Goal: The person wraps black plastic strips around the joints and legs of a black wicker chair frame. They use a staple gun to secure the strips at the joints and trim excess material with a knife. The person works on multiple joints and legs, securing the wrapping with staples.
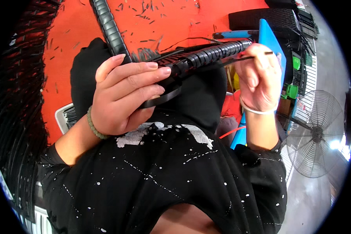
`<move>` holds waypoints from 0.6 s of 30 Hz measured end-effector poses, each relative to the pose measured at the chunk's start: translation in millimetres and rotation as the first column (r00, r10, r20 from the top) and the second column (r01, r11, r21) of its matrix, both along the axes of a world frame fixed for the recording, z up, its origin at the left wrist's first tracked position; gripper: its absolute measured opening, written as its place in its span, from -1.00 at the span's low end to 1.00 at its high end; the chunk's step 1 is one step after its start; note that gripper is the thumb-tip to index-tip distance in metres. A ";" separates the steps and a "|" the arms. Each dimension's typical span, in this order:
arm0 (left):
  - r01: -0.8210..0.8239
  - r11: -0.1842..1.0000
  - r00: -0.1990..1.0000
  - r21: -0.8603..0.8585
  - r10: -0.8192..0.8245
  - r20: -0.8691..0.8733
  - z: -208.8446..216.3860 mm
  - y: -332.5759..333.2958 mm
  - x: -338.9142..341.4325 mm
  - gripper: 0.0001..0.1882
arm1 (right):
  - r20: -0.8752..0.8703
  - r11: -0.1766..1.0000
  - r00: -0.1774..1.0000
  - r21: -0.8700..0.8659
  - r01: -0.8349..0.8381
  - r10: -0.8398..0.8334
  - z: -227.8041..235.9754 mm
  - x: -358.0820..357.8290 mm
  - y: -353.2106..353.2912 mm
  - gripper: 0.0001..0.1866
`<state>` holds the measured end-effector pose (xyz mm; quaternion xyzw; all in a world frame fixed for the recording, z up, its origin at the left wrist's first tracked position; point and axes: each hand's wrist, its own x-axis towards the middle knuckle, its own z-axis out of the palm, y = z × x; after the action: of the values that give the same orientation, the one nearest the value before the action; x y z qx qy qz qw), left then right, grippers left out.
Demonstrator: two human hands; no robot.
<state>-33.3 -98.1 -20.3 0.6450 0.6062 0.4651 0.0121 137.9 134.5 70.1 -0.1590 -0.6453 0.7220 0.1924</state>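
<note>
Across my lap rests a frame wrapped in flat black strips [212, 54], with one wrapped bar [110, 29] reaching up toward the far left. My left hand [130, 87] is closed on the near corner of this frame, its fingers over the wrapping. A loop of loose black strip [163, 98] hangs beside its fingertips. At the frame's right end, my right hand [259, 76] pinches a loose black strip [238, 60] between thumb and fingers. The strip's short end pokes out past those fingers.
Black strip scraps [144, 15] litter the red floor [70, 35]. Long black strips [17, 97] hang in a mass at the left. A blue panel [268, 35] stands close to my right hand. Farther right are a caged fan [316, 134] and a black woven piece [257, 19].
</note>
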 end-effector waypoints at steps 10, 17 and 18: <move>0.001 0.975 0.991 -0.224 -0.031 -0.130 22.5 -6.4 2.0 -0.78 | -0.108 0.604 0.927 0.730 0.320 -0.360 -33.2 7.4 -24.0 -0.51; -0.058 0.963 0.989 -0.264 0.019 -0.147 38.5 -4.9 14.0 -0.78 | -0.045 0.456 0.992 0.885 0.093 -0.115 -52.8 -21.1 -32.7 -0.59; -0.060 0.963 0.989 -0.264 0.021 -0.150 37.9 -5.1 14.1 -0.78 | -0.032 0.482 0.994 0.872 0.081 -0.109 -52.9 -21.2 -34.6 -0.59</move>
<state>-19.2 -103.3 17.7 0.6570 0.6759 0.3310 0.0452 116.7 99.9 17.3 -0.0852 -0.9146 0.2823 0.2769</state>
